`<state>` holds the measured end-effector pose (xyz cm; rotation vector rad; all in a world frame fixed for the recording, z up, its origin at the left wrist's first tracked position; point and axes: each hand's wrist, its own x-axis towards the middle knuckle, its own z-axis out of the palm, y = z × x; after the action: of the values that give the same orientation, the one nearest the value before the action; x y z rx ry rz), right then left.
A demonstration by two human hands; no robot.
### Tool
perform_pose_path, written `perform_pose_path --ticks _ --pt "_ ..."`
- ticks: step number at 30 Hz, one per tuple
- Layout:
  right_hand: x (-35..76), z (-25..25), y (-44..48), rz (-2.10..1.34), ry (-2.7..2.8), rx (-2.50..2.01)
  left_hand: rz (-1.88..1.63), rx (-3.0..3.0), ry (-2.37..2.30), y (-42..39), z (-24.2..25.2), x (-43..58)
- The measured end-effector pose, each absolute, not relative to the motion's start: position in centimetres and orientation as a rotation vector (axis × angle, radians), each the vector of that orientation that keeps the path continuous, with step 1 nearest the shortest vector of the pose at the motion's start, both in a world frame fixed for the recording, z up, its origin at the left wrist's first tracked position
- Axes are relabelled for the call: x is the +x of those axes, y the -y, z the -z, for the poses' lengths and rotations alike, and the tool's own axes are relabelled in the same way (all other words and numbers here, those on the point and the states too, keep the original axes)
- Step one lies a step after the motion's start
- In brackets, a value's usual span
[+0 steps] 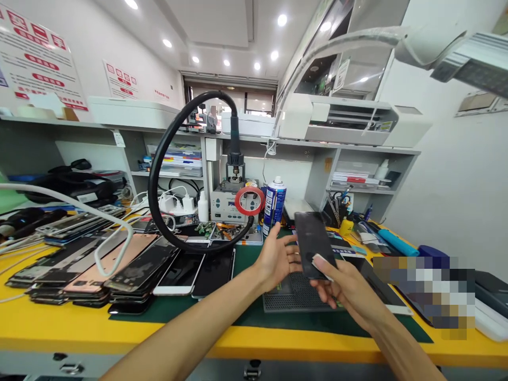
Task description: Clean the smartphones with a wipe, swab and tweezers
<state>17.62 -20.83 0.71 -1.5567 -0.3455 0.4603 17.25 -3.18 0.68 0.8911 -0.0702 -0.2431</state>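
My right hand (337,283) grips a dark, flat phone screen (315,241) by its lower end, thumb across the front and fingers behind. It is held tilted above the bench; whether it is a bare screen or a whole phone I cannot tell. Just left of it, my left hand (278,256) is open, palm toward the screen, fingers apart and partly behind its edge. Below both hands lies a grey perforated pad (301,301) on the green mat (246,313).
Stacks of phone parts (107,259) cover the left side. A hot-air station (224,203) with a looping black hose (153,174) stands behind, beside a blue spray can (274,203) and red tape roll (238,201). A white phone (397,307) lies at right. A lamp (472,63) overhangs.
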Motion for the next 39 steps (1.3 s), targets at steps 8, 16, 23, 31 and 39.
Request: perform_pose_path --ticks 8,16,23,31,39 --pt "20.6 -1.7 15.7 -0.841 0.698 -1.564 0.206 0.599 0.122 0.6 -1.7 18.0" --pt "21.8 -0.4 13.7 -0.857 0.72 -1.502 0.089 0.616 0.063 -0.7 -1.8 17.9" --pt "20.9 0.2 13.5 -0.786 0.665 -1.584 0.081 0.623 0.063 -0.3 -1.1 18.3" --pt "20.5 1.0 13.0 -0.641 0.576 -1.768 0.154 0.561 0.145 0.0 -1.0 17.8" --pt "20.5 0.2 13.1 -0.341 0.615 -1.69 0.16 0.759 0.176 0.7 -1.5 17.2"
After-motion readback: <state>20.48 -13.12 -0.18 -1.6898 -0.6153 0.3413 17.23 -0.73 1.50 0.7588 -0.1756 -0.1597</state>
